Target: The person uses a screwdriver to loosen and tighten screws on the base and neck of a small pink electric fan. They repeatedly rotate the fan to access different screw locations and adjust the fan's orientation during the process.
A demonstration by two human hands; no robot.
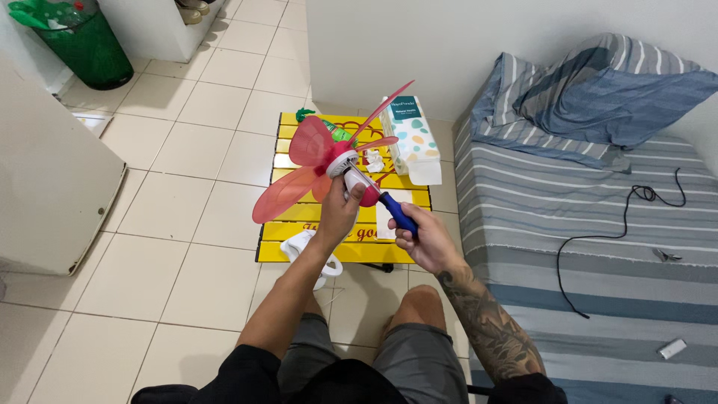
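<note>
My left hand [338,212] grips the white and red motor body of a small fan [345,168] whose translucent pink blades [288,191] spread out to the left and up. My right hand [423,238] holds a blue-handled screwdriver [396,213] with its shaft pointing up-left into the fan's body. Both hands are raised above a low yellow slatted table [288,251].
A tissue pack [410,138], a green bottle [338,133] and small bits lie on the table. A white fan part [301,245] sits at its near edge. A striped bed [583,224] with pillows, a black cable [598,232] and a small device [672,348] is right. A green bin [82,45] stands far left.
</note>
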